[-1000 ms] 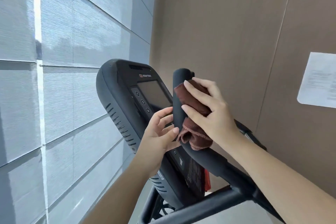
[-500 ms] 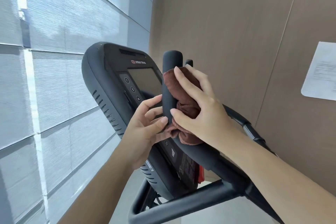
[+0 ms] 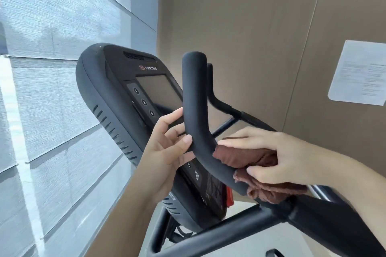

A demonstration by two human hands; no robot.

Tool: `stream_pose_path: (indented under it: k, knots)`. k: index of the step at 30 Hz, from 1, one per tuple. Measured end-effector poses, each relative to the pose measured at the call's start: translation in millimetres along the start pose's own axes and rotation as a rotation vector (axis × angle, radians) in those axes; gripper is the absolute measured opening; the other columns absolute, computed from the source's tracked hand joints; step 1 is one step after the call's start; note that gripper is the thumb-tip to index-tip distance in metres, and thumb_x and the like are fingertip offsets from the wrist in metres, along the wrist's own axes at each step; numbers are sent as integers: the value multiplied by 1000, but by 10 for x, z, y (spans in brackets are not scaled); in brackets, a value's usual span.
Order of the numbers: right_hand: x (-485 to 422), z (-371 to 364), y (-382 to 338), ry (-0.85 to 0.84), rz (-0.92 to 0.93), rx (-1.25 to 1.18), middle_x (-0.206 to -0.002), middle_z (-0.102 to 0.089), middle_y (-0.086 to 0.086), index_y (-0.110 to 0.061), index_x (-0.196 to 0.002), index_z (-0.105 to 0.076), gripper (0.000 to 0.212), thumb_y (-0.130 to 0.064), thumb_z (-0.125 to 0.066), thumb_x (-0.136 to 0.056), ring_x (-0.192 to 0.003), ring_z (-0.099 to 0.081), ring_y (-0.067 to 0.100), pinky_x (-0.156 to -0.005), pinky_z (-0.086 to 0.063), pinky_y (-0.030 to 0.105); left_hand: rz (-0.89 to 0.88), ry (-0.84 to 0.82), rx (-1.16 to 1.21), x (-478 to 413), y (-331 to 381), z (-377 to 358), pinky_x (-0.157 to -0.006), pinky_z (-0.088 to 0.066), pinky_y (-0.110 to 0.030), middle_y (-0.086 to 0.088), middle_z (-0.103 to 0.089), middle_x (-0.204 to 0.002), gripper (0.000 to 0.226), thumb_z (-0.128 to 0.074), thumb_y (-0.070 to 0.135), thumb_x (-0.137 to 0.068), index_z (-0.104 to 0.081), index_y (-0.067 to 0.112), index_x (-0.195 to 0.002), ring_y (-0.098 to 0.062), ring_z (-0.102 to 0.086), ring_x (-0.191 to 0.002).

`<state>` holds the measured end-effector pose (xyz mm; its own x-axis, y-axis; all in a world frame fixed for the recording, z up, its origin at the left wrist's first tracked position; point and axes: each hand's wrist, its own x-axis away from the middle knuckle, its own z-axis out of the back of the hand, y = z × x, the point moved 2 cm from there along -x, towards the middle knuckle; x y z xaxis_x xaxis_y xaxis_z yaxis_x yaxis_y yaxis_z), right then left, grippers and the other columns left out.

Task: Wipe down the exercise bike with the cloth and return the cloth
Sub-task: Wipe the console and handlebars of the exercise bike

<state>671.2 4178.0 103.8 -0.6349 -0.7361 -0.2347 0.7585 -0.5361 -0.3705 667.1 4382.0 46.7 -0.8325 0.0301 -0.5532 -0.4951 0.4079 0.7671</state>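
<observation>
A person is standing at a black exercise bike [image 3: 292, 221] and looking down at both bare hands. Pale grey window blinds [image 3: 52, 89] are filling the left of the scene, and a tan panelled wall [image 3: 250, 37] is rising on the far right with a white printed sheet [image 3: 359, 73] stuck to it. The bike's broad black console with a dark screen [image 3: 129, 115] is sitting at centre left, tilted toward the viewer. In front of it, a thick, matte black curved handlebar horn [image 3: 195, 110] is sweeping up from the frame to a rounded tip.

The left hand [image 3: 167, 152] is steadying the horn at its bend, its thumb and fingers [image 3: 179, 116] lightly closed around the bar. The right hand [image 3: 277, 156] is lying lower and to the right on the same bar, its fingers wrapped closed over a bunched, rust-brown cloth [image 3: 250, 156] and pressing it against the bar. The cloth is sitting between palm and bar, with a loose fold hanging beneath the hand.

The cloth looks soft, light and limp, so it will likely bunch and slip unless it is held wadded in the palm with firm pressure. The handlebar looks stiff and slightly grippy. The wiping appears to be still in progress, and returning the cloth is not yet done.
</observation>
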Motion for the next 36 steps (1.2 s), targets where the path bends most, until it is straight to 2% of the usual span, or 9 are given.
stream_pose_path:
  k: [4,10,14,16,19,23,29,33,36]
  knots:
    - [186,-45,-43,132,-80,-23,-125,-50,-29,-54,-116,-56,58,-16,-58,-73,-119,-46,-5,-96,-28,6,8,-44,23,-24,11,33,-76,-52,-30,-7,-64,-108,52,-56,7,-76,-51,24,-125,-19,-61,-98]
    - [-60,-179,-398,885,-68,154,-125,-53,-15,-31,-122,-56,53,-12,-62,-73,-117,-45,-9,-97,-28,5,16,-254,-1,-31,115,178,-83,-51,-31,0,-62,-120,50,-54,13,-80,-47,25,-128,-19,-57,-112]
    - [-517,-175,-677,1218,-16,275,-126,-50,0,-19,-130,-50,50,-15,-63,-81,-119,-42,-4,-102,-27,10,-215,-370,-331,31,258,353,-95,-36,-12,21,-53,-128,49,-56,21,-84,-42,29,-130,2,-43,-123]
    - [-765,-209,-833,1248,6,401,-130,-48,8,-16,-130,-52,48,-23,-62,-84,-121,-42,7,-104,-29,15,-505,-321,-716,-3,301,511,-104,-30,-19,14,-46,-135,45,-49,27,-87,-42,25,-131,-3,-35,-130]
    - [-946,-303,-926,1184,-56,647,-137,-45,11,-22,-129,-54,47,-36,-60,-84,-120,-47,27,-100,-39,34,-817,-229,-1178,-155,272,806,-107,-27,-47,-9,-50,-130,38,-46,20,-88,-48,14,-125,-26,-35,-132]
    - [-718,-571,-860,1088,-96,839,-136,-47,13,-20,-127,-56,42,-26,-60,-85,-114,-51,33,-93,-46,39,-1010,-209,-1523,-309,153,1104,-107,-17,-48,-13,-61,-118,32,-46,25,-88,-65,8,-108,-28,-41,-125]
    - [-407,-884,-769,891,-122,1092,-129,-54,14,-22,-123,-58,40,-18,-63,-84,-95,-57,34,-77,-53,43,-1143,-214,-1537,-362,80,1173,-103,-21,-47,-9,-65,-108,29,-47,26,-88,-68,8,-96,-23,-46,-116]
    - [-761,-637,-1025,1130,-115,942,-130,-51,15,-17,-122,-61,35,-22,-58,-87,-114,-51,30,-95,-42,29,-1168,-216,-1534,-363,108,1189,-105,-18,-46,-10,-65,-106,28,-46,25,-89,-68,8,-95,-23,-46,-114]
    - [-1136,-526,-1097,1192,-250,1070,-132,-51,13,-20,-121,-62,37,-26,-61,-85,-103,-52,34,-78,-43,30,-1157,-218,-1548,-368,113,1180,-106,-18,-45,-9,-65,-105,28,-43,24,-90,-67,9,-93,-24,-47,-113]
